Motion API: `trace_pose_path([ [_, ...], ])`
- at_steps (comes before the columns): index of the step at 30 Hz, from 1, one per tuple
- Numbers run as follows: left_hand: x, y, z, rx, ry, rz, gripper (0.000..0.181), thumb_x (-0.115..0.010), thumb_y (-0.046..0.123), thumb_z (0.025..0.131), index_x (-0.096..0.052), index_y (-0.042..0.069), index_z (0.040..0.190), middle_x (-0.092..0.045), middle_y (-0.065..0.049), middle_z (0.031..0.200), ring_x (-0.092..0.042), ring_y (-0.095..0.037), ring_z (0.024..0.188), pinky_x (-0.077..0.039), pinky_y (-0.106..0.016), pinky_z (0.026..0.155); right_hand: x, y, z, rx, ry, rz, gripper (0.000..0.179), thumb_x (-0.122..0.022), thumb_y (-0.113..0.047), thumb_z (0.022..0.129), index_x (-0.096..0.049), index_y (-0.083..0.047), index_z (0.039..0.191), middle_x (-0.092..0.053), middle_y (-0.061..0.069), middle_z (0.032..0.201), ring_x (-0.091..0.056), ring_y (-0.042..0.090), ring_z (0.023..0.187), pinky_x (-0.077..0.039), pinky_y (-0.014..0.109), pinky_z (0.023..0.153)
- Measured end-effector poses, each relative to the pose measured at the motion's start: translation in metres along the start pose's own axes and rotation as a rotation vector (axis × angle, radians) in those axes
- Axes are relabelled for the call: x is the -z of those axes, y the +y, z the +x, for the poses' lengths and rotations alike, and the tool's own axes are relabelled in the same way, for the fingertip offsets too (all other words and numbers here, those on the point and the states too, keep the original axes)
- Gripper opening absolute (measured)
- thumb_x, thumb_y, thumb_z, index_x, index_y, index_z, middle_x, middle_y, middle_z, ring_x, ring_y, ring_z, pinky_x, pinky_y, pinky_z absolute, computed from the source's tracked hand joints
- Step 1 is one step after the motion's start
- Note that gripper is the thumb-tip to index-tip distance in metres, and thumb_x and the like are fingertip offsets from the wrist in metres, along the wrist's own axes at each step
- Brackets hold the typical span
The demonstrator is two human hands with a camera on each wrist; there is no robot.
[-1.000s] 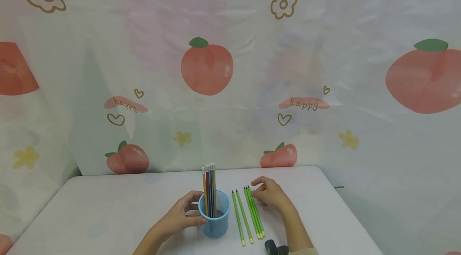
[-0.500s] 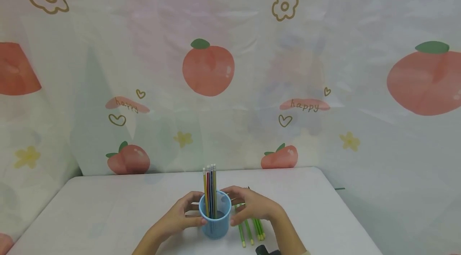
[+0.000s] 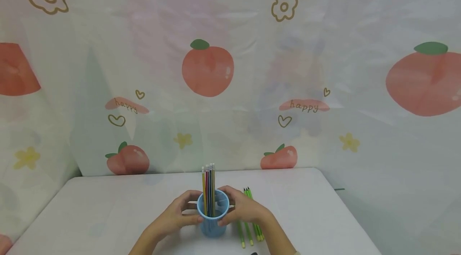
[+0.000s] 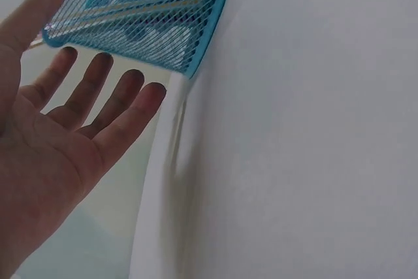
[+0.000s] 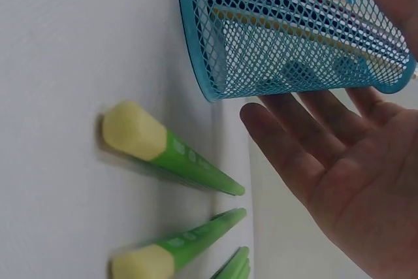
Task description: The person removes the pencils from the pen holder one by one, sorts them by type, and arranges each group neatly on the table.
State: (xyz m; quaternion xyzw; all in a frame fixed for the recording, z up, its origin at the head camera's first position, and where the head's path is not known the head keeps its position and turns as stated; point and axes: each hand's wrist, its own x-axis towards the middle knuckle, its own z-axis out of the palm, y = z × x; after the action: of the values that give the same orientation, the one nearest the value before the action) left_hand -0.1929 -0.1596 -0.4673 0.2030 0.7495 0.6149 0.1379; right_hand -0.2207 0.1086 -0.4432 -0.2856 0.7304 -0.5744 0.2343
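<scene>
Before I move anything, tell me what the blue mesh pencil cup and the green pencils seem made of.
Blue mesh pencil cup: probably metal with an even blue coating, given its diamond lattice, though plastic is possible. Green pencils: smooth and painted-looking, perhaps wood, but no bare grain shows; their matte yellow ends look like rubber erasers.

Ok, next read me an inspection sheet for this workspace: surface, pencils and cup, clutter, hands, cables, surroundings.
Surface: white table.
Job's things: blue mesh cup with standing pencils inside; green pencils lie to its right, partly hidden in the head view.
Clutter: dark object at the head view's bottom edge, too little showing to identify.
Left hand: at the cup's left side, fingers extended.
Right hand: at the cup's right side, thumb nearer the person, fingers farther; whether it grips is unclear.
Cables: nothing seen.
Surroundings: pale backdrop with fruit and flower prints.
</scene>
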Motion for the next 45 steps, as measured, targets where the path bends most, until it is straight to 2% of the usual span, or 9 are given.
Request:
trace_pose_path([
  [3,0.007,0.001,-0.002,-0.012,0.007,0.003,0.063,-0.077,0.021,0.088,-0.046,0.009,0.141,-0.052,-0.016,0.142,-0.054,-0.036,0.127,-0.052,-0.047,0.102,0.0,0.002,0.001,-0.003,0.016,0.002,0.075,-0.086,-0.003,0.071,-0.049,-0.013,0.137,-0.062,0.006,0.13,-0.056,0.031,0.124,-0.051,0.045,0.102],
  [5,0.009,0.002,-0.002,-0.009,0.041,0.01,0.059,-0.074,0.022,0.091,-0.045,0.008,0.142,-0.051,-0.017,0.142,-0.054,-0.036,0.128,-0.053,-0.044,0.101,0.0,0.003,0.002,-0.009,0.023,0.003,0.075,-0.086,-0.004,0.072,-0.049,-0.013,0.137,-0.062,0.006,0.13,-0.056,0.032,0.124,-0.051,0.046,0.102],
  [11,0.004,0.01,0.0,0.01,0.236,-0.047,0.043,-0.061,0.03,0.1,-0.053,0.004,0.133,-0.053,-0.022,0.139,-0.052,-0.041,0.129,-0.057,-0.038,0.094,0.0,0.003,0.002,-0.018,0.035,0.002,0.075,-0.086,-0.003,0.072,-0.049,-0.014,0.137,-0.063,0.006,0.129,-0.056,0.033,0.124,-0.051,0.046,0.102],
  [15,-0.002,0.014,0.001,0.03,0.349,-0.069,0.043,-0.064,0.033,0.098,-0.059,0.002,0.126,-0.058,-0.02,0.134,-0.055,-0.039,0.127,-0.058,-0.036,0.091,-0.002,0.002,0.003,-0.014,0.019,0.009,0.074,-0.085,-0.002,0.073,-0.049,-0.013,0.137,-0.063,0.007,0.129,-0.056,0.034,0.124,-0.052,0.046,0.101],
  [20,-0.006,0.012,0.005,0.06,0.446,-0.065,0.044,-0.067,0.034,0.095,-0.061,0.002,0.124,-0.061,-0.016,0.131,-0.059,-0.034,0.123,-0.059,-0.039,0.09,-0.004,-0.001,0.006,-0.02,0.018,-0.007,0.074,-0.086,-0.003,0.073,-0.05,-0.016,0.136,-0.062,0.005,0.129,-0.056,0.034,0.125,-0.053,0.044,0.1],
  [30,-0.019,0.017,0.021,0.07,0.437,-0.055,0.043,-0.07,0.037,0.093,-0.064,0.005,0.122,-0.062,-0.014,0.127,-0.064,-0.029,0.114,-0.058,-0.044,0.092,-0.003,-0.001,0.006,-0.02,0.01,0.001,0.074,-0.085,-0.002,0.074,-0.049,-0.015,0.137,-0.062,0.006,0.13,-0.057,0.035,0.124,-0.053,0.043,0.1],
  [34,-0.024,0.019,0.025,0.089,0.464,-0.029,0.037,-0.072,0.034,0.092,-0.065,0.007,0.116,-0.064,-0.012,0.123,-0.066,-0.026,0.11,-0.057,-0.046,0.093,-0.003,-0.001,0.005,-0.026,0.013,-0.004,0.073,-0.085,-0.003,0.074,-0.049,-0.016,0.136,-0.063,0.004,0.129,-0.057,0.034,0.123,-0.052,0.044,0.1],
  [39,-0.025,0.019,0.027,0.112,0.488,0.015,0.029,-0.073,0.032,0.091,-0.066,0.01,0.108,-0.066,-0.006,0.117,-0.063,-0.025,0.109,-0.057,-0.041,0.091,-0.003,0.0,0.005,-0.034,0.022,-0.006,0.073,-0.085,-0.003,0.073,-0.05,-0.017,0.136,-0.063,0.004,0.129,-0.058,0.034,0.123,-0.052,0.045,0.1],
  [45,-0.026,0.023,0.028,0.077,0.488,0.025,0.025,-0.073,0.031,0.091,-0.067,0.01,0.105,-0.067,-0.005,0.116,-0.061,-0.025,0.111,-0.056,-0.041,0.092,-0.002,0.0,0.003,-0.034,0.035,-0.019,0.074,-0.086,-0.003,0.073,-0.05,-0.017,0.135,-0.063,0.006,0.129,-0.058,0.032,0.122,-0.053,0.043,0.099],
])
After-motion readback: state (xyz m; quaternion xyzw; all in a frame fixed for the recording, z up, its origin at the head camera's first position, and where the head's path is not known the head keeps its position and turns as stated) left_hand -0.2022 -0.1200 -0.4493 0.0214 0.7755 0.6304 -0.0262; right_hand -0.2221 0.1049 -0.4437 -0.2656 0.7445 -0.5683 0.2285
